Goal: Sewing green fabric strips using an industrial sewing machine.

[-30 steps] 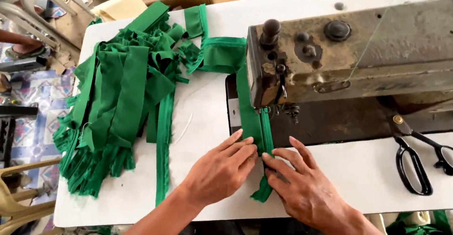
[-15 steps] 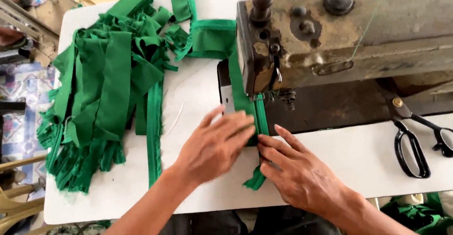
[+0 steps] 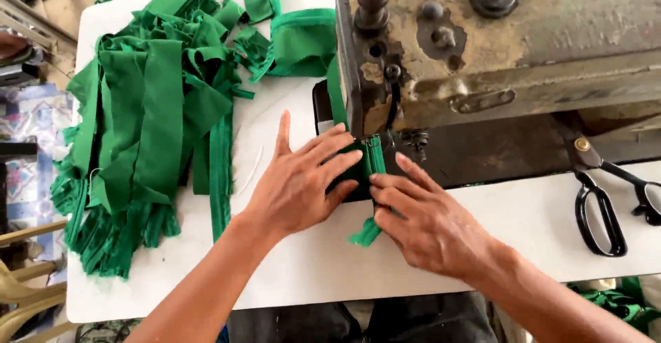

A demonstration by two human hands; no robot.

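Head view: both flat, open hands, left hand (image 3: pixel 297 184) and right hand (image 3: pixel 430 226), have slid the green strip (image 3: pixel 375 167) nearer the sewing machine (image 3: pixel 496 54); less strip overhangs the table (image 3: pixel 482 212).

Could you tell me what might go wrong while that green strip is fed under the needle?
The left hand and right hand both press the green strip right beside the needle area, so a fingertip could be caught. The strip's loose end hangs near the table edge and might drag the seam crooked.
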